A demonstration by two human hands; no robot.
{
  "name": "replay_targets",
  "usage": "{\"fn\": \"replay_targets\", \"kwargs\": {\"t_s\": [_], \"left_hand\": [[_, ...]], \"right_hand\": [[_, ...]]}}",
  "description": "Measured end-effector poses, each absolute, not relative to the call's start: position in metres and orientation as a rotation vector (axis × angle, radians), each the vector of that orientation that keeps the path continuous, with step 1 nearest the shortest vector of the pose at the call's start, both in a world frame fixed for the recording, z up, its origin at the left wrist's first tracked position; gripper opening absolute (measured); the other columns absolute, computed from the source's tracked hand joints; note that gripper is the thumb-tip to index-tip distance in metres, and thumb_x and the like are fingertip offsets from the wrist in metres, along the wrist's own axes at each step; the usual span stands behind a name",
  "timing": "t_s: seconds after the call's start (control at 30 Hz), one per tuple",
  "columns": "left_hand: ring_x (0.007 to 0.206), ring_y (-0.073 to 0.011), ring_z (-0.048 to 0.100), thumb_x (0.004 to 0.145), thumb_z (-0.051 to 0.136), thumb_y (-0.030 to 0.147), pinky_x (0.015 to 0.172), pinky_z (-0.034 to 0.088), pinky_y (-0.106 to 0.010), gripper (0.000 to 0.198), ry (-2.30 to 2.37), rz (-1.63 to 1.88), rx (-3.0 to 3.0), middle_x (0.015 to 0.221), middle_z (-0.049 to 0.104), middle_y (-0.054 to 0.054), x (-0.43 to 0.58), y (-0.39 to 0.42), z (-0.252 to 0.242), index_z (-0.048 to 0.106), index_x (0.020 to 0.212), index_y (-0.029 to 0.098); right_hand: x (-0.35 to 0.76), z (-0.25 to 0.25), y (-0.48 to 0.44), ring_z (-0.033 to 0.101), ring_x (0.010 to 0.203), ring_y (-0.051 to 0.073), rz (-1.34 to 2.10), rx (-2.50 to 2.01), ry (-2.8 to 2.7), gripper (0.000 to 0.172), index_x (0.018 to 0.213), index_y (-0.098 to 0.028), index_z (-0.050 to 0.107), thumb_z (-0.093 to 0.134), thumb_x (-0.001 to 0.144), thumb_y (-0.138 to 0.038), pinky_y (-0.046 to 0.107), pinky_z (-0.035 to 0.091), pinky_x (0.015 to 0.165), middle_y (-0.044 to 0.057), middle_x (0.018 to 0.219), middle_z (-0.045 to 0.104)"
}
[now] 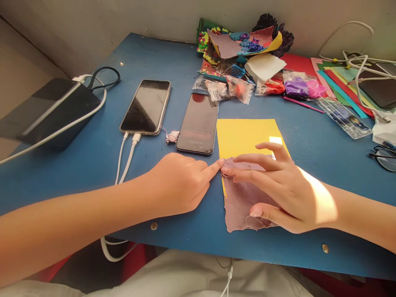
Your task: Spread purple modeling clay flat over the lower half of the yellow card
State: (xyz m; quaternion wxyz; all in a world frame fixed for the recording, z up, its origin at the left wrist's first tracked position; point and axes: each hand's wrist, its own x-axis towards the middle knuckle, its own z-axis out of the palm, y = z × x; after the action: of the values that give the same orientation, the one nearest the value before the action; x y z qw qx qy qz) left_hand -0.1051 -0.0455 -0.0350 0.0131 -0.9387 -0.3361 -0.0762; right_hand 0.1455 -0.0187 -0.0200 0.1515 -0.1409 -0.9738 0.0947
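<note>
A yellow sheet of paper [247, 134] lies near the front of the table, its lower part covered by a thin, uneven layer of mauve modelling clay [239, 198]. My left hand [182, 181] comes in from the left, index finger stretched out and the other fingers curled under. Its fingertip touches the clay's upper left corner. Over the sheet, my right hand [278, 185] is open with spread fingers, one fingertip pressing the clay beside my left fingertip. The right thumb sits low over the clay. The sheet's right side is partly hidden under this hand.
Behind the sheet lie two phones [147, 106] [198, 123], one with white cables plugged in. A pile of clay-decorated pieces [244, 41] and bagged clay [297, 84] stands at the back. Coloured papers [343, 88], cables and glasses [385, 159] are at right, a dark box [62, 111] at left.
</note>
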Motion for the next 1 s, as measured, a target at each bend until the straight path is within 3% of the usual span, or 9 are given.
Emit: {"fn": "replay_targets", "kwargs": {"t_s": [0.2, 0.5, 0.67, 0.9, 1.0], "left_hand": [[0.049, -0.0167, 0.058, 0.090, 0.034, 0.011, 0.044, 0.034, -0.029, 0.042, -1.010, -0.347, -2.871, 0.060, 0.064, -0.003, -0.106, -0.045, -0.037, 0.062, 0.121, 0.008], [0.047, -0.0166, 0.058, 0.091, 0.033, 0.011, 0.042, 0.035, -0.029, 0.042, -0.959, -0.398, -2.813, 0.058, 0.063, -0.001, -0.106, -0.045, -0.037, 0.064, 0.118, 0.008], [0.054, -0.0155, 0.063, 0.093, 0.034, 0.011, 0.048, 0.045, -0.027, 0.040, -0.939, -0.447, -2.927, 0.065, 0.068, -0.002, -0.108, -0.046, -0.031, 0.060, 0.123, 0.005], [0.041, -0.0147, 0.050, 0.090, 0.036, 0.011, 0.040, 0.031, -0.028, 0.039, -0.963, -0.630, -2.957, 0.052, 0.058, 0.003, -0.107, -0.047, -0.037, 0.065, 0.116, 0.010], [0.042, -0.0154, 0.051, 0.090, 0.036, 0.013, 0.041, 0.030, -0.029, 0.039, -0.988, -0.642, -2.970, 0.052, 0.059, 0.002, -0.108, -0.049, -0.041, 0.066, 0.113, 0.012]], "right_hand": [[0.143, -0.028, -0.025, 0.057, 0.122, 0.025, 0.114, -0.381, -2.762, 0.038, 0.118, -0.012, 0.056, 0.035, 0.102, -0.039, 0.050, 0.026, 0.107, 0.014, 0.128, 0.066], [0.144, -0.018, -0.017, 0.055, 0.126, 0.021, 0.344, -0.403, -2.751, 0.043, 0.129, -0.012, 0.051, 0.031, 0.103, -0.039, 0.049, 0.017, 0.113, 0.013, 0.126, 0.067], [0.144, -0.024, -0.019, 0.055, 0.125, 0.022, 0.355, -0.420, -2.743, 0.043, 0.126, -0.012, 0.052, 0.034, 0.102, -0.042, 0.048, 0.020, 0.111, 0.012, 0.124, 0.068], [0.146, -0.026, -0.020, 0.057, 0.121, 0.026, 0.371, -0.409, -2.765, 0.045, 0.127, -0.006, 0.051, 0.035, 0.100, -0.038, 0.048, 0.027, 0.103, 0.015, 0.110, 0.072], [0.146, -0.024, -0.020, 0.058, 0.118, 0.026, 0.392, -0.414, -2.766, 0.044, 0.127, -0.006, 0.050, 0.033, 0.101, -0.038, 0.047, 0.028, 0.100, 0.014, 0.107, 0.073]]}}
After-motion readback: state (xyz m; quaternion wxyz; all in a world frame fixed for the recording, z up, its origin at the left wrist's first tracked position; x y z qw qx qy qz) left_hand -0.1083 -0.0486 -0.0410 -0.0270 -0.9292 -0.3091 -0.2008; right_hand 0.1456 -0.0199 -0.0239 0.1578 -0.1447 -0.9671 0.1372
